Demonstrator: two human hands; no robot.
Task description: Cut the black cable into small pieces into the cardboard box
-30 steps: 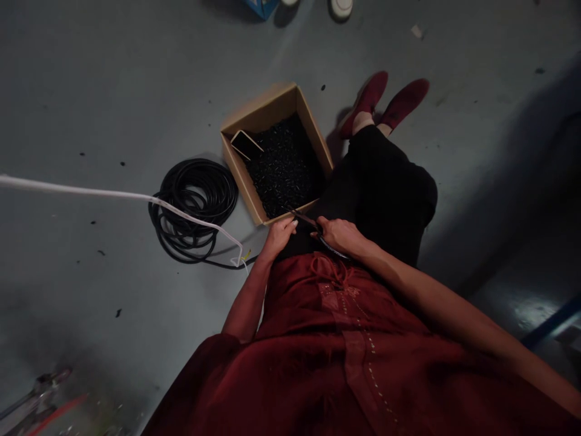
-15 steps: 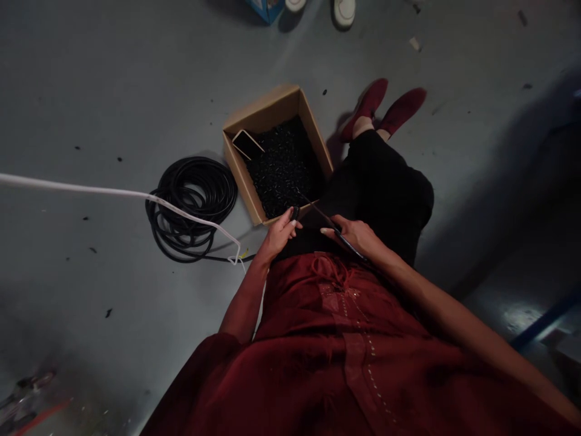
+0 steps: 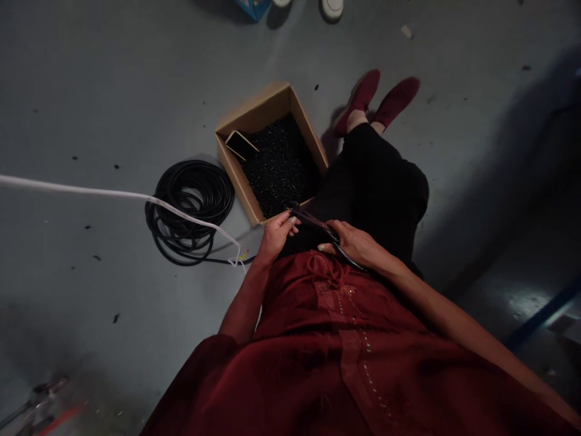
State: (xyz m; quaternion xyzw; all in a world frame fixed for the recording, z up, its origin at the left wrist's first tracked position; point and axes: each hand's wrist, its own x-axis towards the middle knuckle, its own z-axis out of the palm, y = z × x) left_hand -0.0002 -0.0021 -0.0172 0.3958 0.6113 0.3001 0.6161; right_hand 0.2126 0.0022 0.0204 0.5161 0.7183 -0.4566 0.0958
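My left hand (image 3: 275, 237) is closed by the near edge of a cardboard box (image 3: 249, 189), pinching the end of a black rubber hose (image 3: 295, 206). That hose comes from a coil (image 3: 222, 192) on the floor, passes behind my left wrist and is mostly hidden in my fingers. My right hand (image 3: 356, 243) is wrapped round the handles of scissors (image 3: 316, 223), over my lap. Their blades point left and touch or nearly touch the hose end at my left fingertips; blur hides the exact contact. Many small black pieces (image 3: 279, 163) lie in the box.
A dark flap-like piece with pale edges (image 3: 242, 145) leans in the box's left corner. A white cord (image 3: 113, 192) stretches from the left to near my left forearm. Another person's light shoes (image 3: 332, 8) and a blue box (image 3: 253, 7) are at the top.
The scissors' blades have swung up to the hose end at my left fingertips. My hands stay nearly in place, while the whole view has shifted slightly.
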